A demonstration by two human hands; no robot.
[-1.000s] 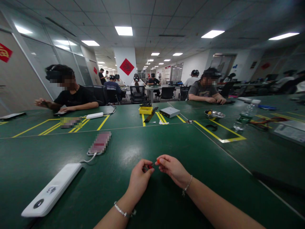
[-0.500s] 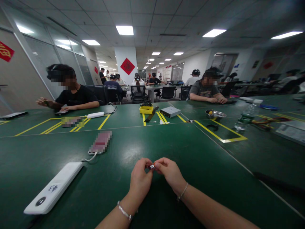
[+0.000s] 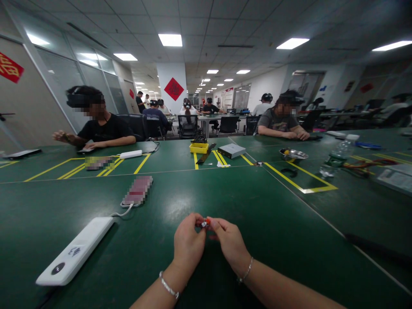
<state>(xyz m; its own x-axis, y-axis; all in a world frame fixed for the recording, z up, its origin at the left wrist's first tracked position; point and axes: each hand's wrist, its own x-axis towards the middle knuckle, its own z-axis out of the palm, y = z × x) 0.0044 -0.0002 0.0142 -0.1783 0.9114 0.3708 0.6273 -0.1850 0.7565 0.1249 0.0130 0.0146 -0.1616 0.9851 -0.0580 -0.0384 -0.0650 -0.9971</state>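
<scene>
My left hand pinches a small shiny silver piece between thumb and fingertips. Right beside it, a small orange-red piece sits at the fingertips of my right hand, which is closed on it. The two pieces touch or nearly touch; whether they are joined I cannot tell, since fingers cover much of both. Both hands are held together over the green table, with a faint red reflection below them.
At left lie a long white device and a phone joined by a cable. Farther back stand a yellow bin, a grey box, a metal bowl and a plastic bottle. Two people sit across the table.
My right hand has turned slightly and shifted, so more of the orange-red piece shows. The left hand keeps its pinch. The whole view has moved a little.
</scene>
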